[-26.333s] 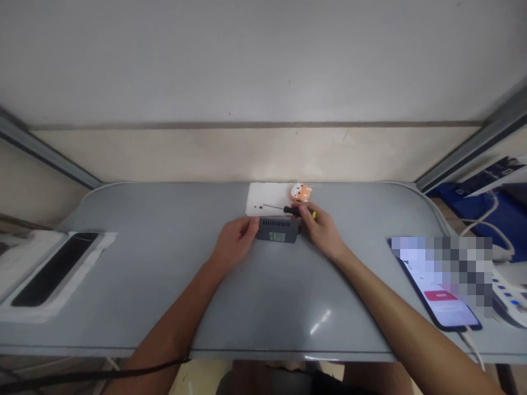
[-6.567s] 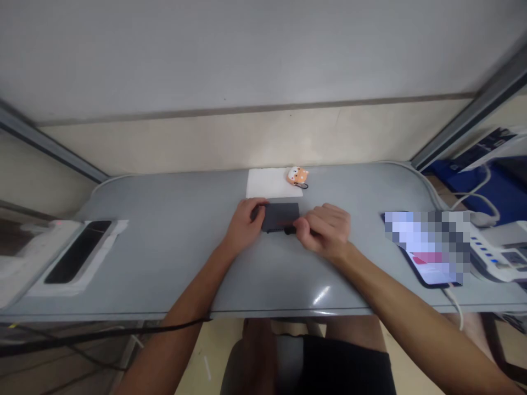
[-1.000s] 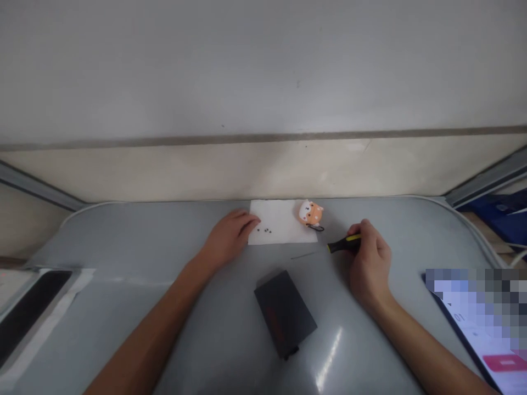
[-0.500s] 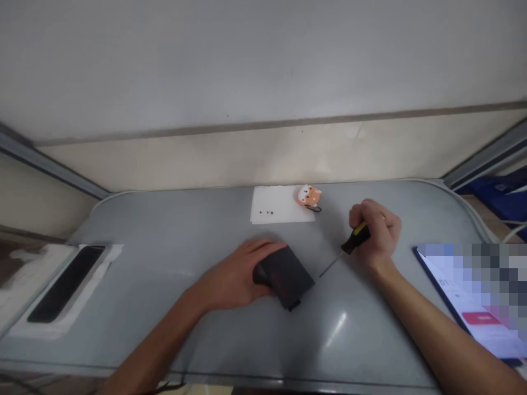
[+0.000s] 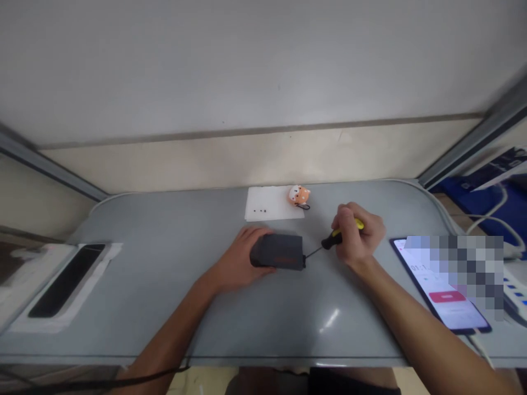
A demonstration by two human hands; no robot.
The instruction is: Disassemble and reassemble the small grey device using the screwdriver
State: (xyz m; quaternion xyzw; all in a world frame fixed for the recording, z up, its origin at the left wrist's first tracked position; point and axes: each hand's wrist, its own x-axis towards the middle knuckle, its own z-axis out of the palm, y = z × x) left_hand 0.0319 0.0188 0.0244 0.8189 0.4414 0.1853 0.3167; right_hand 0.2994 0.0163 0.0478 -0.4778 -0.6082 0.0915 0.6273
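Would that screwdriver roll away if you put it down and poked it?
The screwdriver might roll, since its handle looks rounded. It would probably curve, because the handle is much thicker than the shaft. The shiny table could let it slide, too.

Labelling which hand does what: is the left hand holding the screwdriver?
No, the right hand holds the screwdriver, and the left hand grasps the box.

Black-and-yellow screwdriver [image 5: 328,242] at dark box [image 5: 282,252]

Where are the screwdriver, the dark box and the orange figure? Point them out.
Screwdriver [image 5: 330,241], head view: black part of the handle.
Dark box [image 5: 280,251], head view: middle of the upward face.
Orange figure [image 5: 299,195], head view: middle of the body.
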